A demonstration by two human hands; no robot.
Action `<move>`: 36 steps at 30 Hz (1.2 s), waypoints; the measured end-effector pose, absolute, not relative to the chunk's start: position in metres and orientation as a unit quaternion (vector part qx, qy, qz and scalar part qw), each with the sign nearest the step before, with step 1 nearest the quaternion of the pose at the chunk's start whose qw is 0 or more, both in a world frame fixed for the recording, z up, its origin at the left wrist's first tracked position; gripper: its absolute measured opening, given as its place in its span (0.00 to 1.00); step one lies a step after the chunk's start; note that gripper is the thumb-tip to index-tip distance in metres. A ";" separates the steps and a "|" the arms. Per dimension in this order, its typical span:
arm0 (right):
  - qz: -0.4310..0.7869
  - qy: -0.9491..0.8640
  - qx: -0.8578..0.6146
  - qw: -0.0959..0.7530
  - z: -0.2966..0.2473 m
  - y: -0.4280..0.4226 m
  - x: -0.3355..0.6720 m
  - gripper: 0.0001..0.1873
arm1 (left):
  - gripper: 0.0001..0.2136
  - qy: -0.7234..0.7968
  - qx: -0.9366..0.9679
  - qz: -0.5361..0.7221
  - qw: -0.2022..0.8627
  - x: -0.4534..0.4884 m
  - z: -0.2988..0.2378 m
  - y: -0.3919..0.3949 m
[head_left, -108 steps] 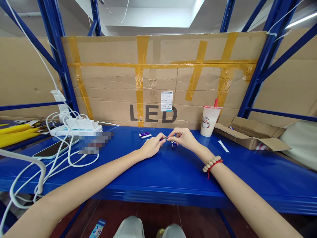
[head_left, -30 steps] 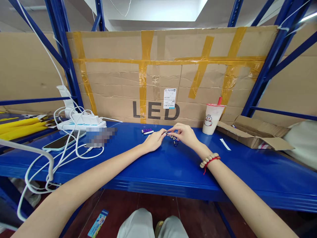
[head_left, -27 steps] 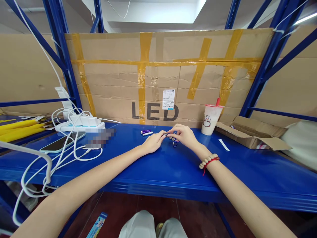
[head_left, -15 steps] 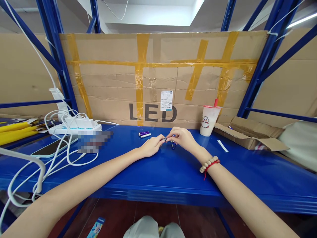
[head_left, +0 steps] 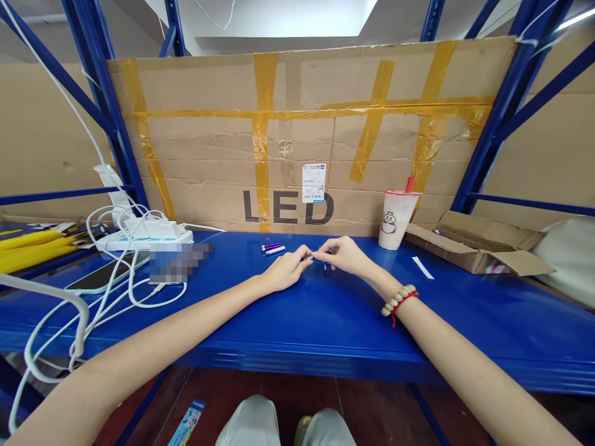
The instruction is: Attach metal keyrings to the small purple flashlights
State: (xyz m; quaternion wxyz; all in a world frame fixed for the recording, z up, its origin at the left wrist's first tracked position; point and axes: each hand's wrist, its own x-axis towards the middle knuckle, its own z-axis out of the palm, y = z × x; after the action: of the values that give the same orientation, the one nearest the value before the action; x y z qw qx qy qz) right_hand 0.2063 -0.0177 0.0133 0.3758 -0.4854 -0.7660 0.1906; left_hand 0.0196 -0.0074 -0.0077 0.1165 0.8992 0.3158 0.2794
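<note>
My left hand [head_left: 287, 270] and my right hand [head_left: 344, 255] meet fingertip to fingertip over the middle of the blue table [head_left: 297, 322]. Both are closed in a pinch on a tiny silvery piece [head_left: 310, 257], too small to name. A small dark blue item with a loop [head_left: 328, 267] hangs or lies just under my right fingers; I cannot tell which. Behind my left hand lie a purple tube-like piece [head_left: 271, 246] and a white one [head_left: 275, 251], side by side. A beaded bracelet and red cord [head_left: 400, 300] circle my right wrist.
A white cup with a red straw [head_left: 398, 220] stands at the back right, beside an open cardboard box [head_left: 474, 241] and a white strip [head_left: 423, 267]. At left are a phone [head_left: 100, 279], tangled white cables [head_left: 132, 272] and a power strip [head_left: 144, 238]. Cardboard [head_left: 209, 155] walls the back.
The view has shifted slightly. My hands stay together around the small piece; the left fingers are more bent, and less of the dark blue item shows below the right hand.
</note>
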 end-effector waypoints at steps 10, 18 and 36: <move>0.282 -0.727 -0.490 0.388 0.008 -0.015 0.204 0.24 | 0.09 0.334 0.896 0.283 0.075 0.021 -0.007 -0.006; 0.212 -0.738 -0.513 0.385 0.008 -0.015 0.210 0.22 | 0.12 0.379 0.900 0.214 -0.026 0.024 0.000 -0.013; 0.014 -0.771 -0.500 0.394 0.013 -0.022 0.202 0.07 | 0.12 0.443 0.870 0.212 -0.044 0.025 0.001 -0.014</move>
State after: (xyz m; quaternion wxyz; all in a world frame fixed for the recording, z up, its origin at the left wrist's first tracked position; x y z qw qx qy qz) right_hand 0.2017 -0.0218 0.0130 0.3943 -0.4999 -0.7710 0.0136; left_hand 0.0253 -0.0138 0.0011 -0.0436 0.8700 0.4431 0.2119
